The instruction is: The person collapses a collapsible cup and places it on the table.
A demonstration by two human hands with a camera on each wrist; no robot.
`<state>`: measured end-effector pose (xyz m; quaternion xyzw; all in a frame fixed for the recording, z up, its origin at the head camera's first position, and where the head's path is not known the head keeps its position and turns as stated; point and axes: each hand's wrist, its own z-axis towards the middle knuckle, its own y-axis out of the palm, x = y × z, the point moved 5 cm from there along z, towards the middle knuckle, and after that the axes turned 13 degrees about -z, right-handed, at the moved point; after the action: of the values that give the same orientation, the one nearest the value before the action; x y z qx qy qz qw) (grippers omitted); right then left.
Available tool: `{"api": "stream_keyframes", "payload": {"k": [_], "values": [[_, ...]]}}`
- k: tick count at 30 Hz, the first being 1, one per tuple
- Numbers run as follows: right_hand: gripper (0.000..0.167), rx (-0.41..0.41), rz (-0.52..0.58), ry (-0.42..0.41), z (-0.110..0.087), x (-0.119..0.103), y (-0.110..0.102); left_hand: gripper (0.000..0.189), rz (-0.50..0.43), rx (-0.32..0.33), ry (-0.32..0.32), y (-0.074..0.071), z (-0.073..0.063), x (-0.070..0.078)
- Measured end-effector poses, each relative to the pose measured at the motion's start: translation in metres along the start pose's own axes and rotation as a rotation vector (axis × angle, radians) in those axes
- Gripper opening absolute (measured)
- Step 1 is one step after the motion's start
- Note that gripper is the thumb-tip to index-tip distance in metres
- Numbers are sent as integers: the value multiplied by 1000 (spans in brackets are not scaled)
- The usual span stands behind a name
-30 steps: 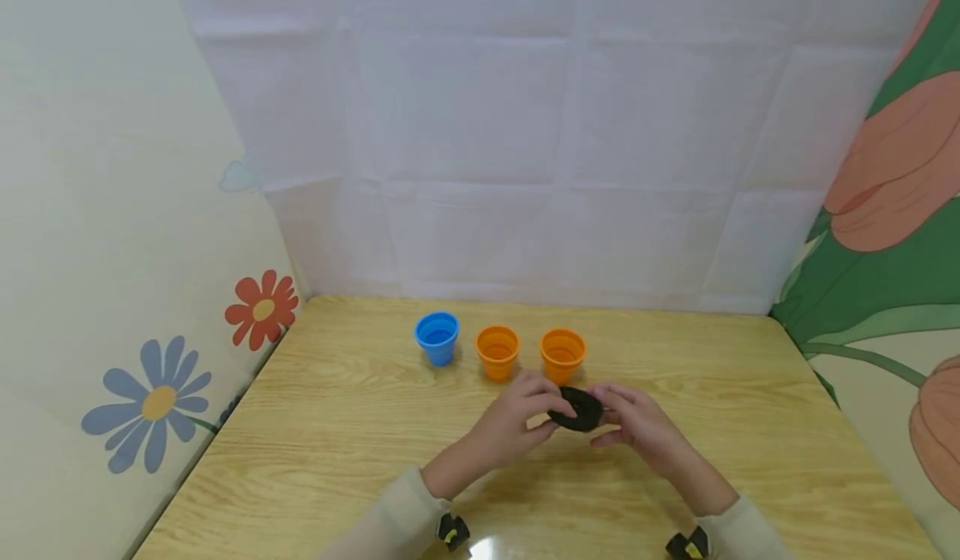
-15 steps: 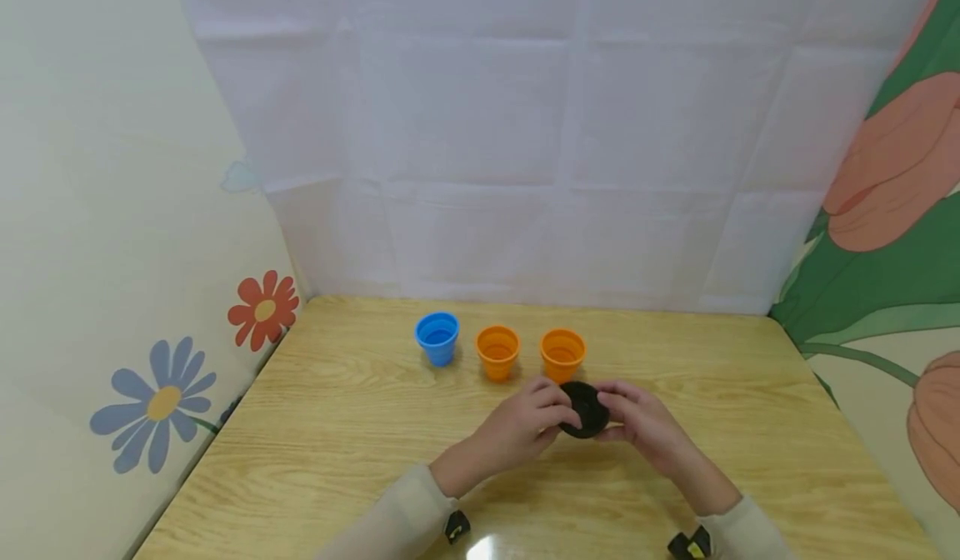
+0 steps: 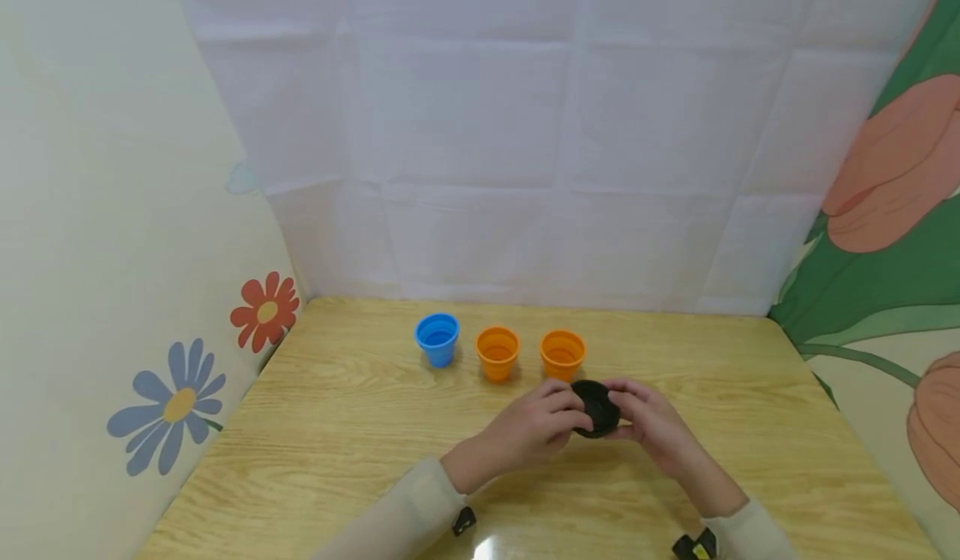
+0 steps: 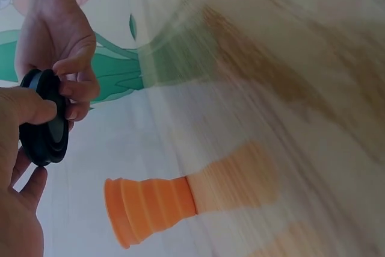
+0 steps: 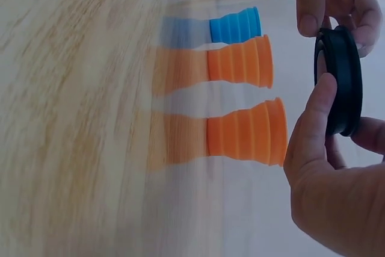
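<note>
Black cup (image 3: pixel 597 411): held up off the tabletop (image 3: pixel 337 435) between both hands, nearer the person than the row of cups and close to its right end; squashed to a flat, ringed disc, its hollow turned up towards the person.
Left hand (image 3: pixel 534 423): pinching the left side of the disc, one digit over the face and others at the outer edge.
Right hand (image 3: pixel 657 428): pinching the opposite side, fingers likewise split between face and edge.
Blue cup (image 3: pixel 437 340): upright at the left end of the row, opened to full height.
Middle orange cup (image 3: pixel 497 353): upright beside the blue one, opened out too.
Right orange cup (image 3: pixel 562 353): upright, opened out, the nearest of the three to the hands.
Step in hand: most likely working the folded black cup open, the only one here that lies flat.
Next move: would seem to call for keeping the rim steady while pressing the inner rings down evenly, so the wall unfolds without one side lagging.
Hard to judge: fingers cover much of the disc, so I cannot tell whether any ring has begun to give.
</note>
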<state>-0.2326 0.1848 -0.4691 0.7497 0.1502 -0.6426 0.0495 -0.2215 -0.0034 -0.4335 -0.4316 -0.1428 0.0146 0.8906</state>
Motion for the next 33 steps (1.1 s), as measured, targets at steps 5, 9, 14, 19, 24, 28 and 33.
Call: {"api": "stream_keyframes", "payload": {"k": [5, 9, 14, 19, 24, 28, 33], "values": [[42, 53, 5, 24, -1, 1, -11, 28, -118, 82, -40, 4, 6, -1], [38, 96, 16, 31, -2, 1, -20, 23, -293, 181, -212, 9, 11, -8], [33, 148, 23, 40, -4, 1, -31, 21, -543, 340, -436, 20, 16, -17], [27, 184, 51, 50, -6, 2, -41, 28, -734, 429, -620, 35, 20, -21], [20, 189, 78, 36, -8, 3, -47, 32, -976, 475, -768, 51, 29, -26], [18, 187, 80, 21, -8, 4, -52, 33, -1123, 508, -823, 63, 33, -32], [21, 173, 68, 33, -7, 12, -61, 35, -1202, 524, -892, 78, 35, -43]]}}
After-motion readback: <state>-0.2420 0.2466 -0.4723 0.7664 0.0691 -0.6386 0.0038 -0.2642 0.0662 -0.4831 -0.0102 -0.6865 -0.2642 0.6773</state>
